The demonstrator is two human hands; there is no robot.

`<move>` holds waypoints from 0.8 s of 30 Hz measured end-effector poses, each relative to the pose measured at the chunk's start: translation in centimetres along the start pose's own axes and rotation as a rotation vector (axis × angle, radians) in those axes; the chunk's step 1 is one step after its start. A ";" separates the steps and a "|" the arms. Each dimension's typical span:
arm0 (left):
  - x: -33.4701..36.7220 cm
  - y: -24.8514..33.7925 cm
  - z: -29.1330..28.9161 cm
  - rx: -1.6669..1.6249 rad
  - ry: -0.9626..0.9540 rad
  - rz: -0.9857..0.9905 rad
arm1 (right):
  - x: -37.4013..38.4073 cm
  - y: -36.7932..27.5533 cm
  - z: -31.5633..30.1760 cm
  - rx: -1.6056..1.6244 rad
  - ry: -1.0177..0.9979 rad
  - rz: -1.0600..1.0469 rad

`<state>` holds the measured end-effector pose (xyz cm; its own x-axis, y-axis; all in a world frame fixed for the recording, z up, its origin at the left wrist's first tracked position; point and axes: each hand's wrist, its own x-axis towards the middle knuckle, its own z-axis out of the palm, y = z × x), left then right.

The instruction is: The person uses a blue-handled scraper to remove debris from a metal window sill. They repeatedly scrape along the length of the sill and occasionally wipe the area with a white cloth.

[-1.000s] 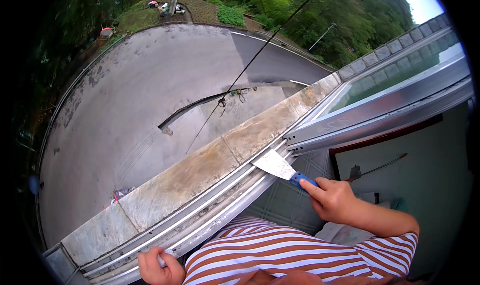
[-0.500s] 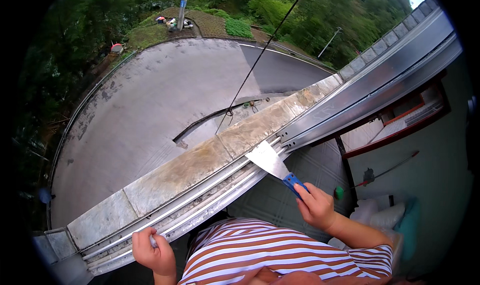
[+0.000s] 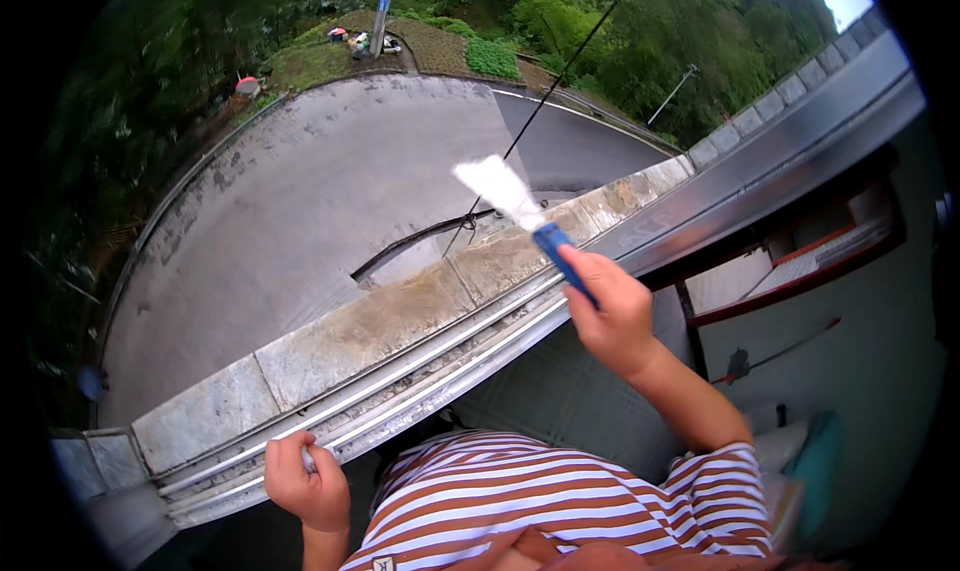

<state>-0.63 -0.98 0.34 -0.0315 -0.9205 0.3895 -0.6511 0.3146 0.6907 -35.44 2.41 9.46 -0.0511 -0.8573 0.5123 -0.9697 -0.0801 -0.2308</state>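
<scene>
My right hand (image 3: 615, 316) grips the blue handle of a putty knife (image 3: 568, 256). Its wide metal blade, blurred and bright, points up and left, raised over the stone sill's outer side with the road far below. At the lower left, my left hand (image 3: 308, 481) is closed beside the inner edge of the window track (image 3: 400, 376). A small pale bit shows between its fingers, too little to name. Dirt and grit lie in the grooves of the white metal track. Along its outer side runs the stone sill (image 3: 340, 341), stained brown in places.
A sliding window frame (image 3: 740, 191) stands in the track's right part. Beyond the sill is a drop to a paved road (image 3: 280, 201), with a black cable (image 3: 570, 66) crossing in front. Indoors at right are a long-handled tool (image 3: 780, 349) against the wall and bags (image 3: 785, 451).
My right hand has lifted the putty knife off the track, up and outward past the sill. The left hand stays in nearly the same place, still closed.
</scene>
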 end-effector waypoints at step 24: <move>0.1 -1.8 -0.5 -0.075 -0.093 0.069 | 10.9 -2.4 -7.0 -0.491 -0.823 0.225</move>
<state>0.93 -1.53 -0.51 -0.1469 -0.9125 0.3819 -0.5866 0.3912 0.7091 -35.32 -3.23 21.38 -0.2452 -0.9281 -0.2801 -0.9587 0.1891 0.2125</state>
